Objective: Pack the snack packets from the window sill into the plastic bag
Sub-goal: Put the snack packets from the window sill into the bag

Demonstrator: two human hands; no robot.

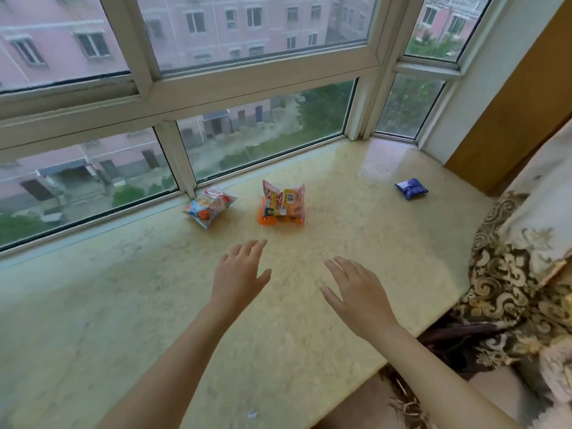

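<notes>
Three groups of snack packets lie on the yellowish stone window sill [123, 305]. A blue, white and red packet [210, 206] sits close to the window frame. To its right a pink and yellow packet [284, 201] rests on an orange packet [265, 218]. A small blue packet [411, 188] lies apart at the right. My left hand [240, 274] and my right hand [356, 289] hover over the sill in front of the packets, fingers spread, holding nothing. No plastic bag is in view.
Large window panes with white frames [176, 159] run along the back of the sill. A patterned gold and brown curtain [507, 274] hangs at the right edge. A wooden panel [510, 103] stands at the far right. A tiny scrap [252, 413] lies near the sill's front.
</notes>
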